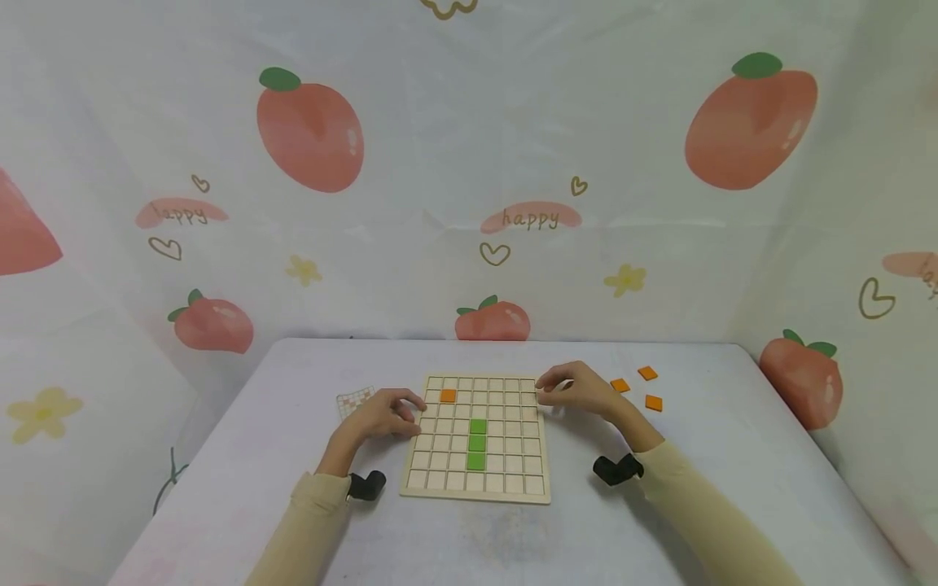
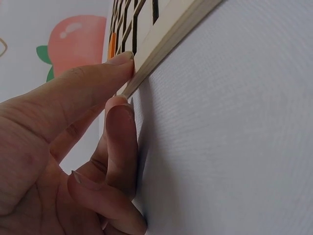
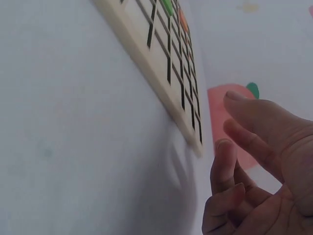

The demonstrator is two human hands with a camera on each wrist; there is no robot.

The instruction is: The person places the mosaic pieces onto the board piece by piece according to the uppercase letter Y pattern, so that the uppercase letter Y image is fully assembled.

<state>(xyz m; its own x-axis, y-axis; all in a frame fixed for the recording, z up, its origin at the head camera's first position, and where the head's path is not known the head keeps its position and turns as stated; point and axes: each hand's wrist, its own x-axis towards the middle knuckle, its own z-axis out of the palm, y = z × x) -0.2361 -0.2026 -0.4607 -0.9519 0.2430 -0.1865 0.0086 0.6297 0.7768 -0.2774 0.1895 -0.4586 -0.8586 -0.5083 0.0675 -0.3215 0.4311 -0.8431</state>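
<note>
A pale wooden grid board (image 1: pixel 456 481) lies flat in the middle of the table. One orange tile (image 1: pixel 448 395) sits in a cell near its far left corner, and three green tiles (image 1: pixel 477 443) form a column near its centre. At the board's left rim, my left hand (image 1: pixel 381 413) pinches the edge; the left wrist view has its thumb over the frame and a fingertip against the side. My right hand (image 1: pixel 579 389) hovers by the far right corner, its fingers loosely bent with nothing between them. In the right wrist view those fingertips stand apart from the rim.
Three loose orange tiles (image 1: pixel 654 403) lie on the white table beyond the right hand. A small patterned card (image 1: pixel 355 399) is partly covered by the left hand. Behind the table hangs a cloth (image 1: pixel 410 268) printed with fruit. A dark cable (image 1: pixel 173 476) shows at the left.
</note>
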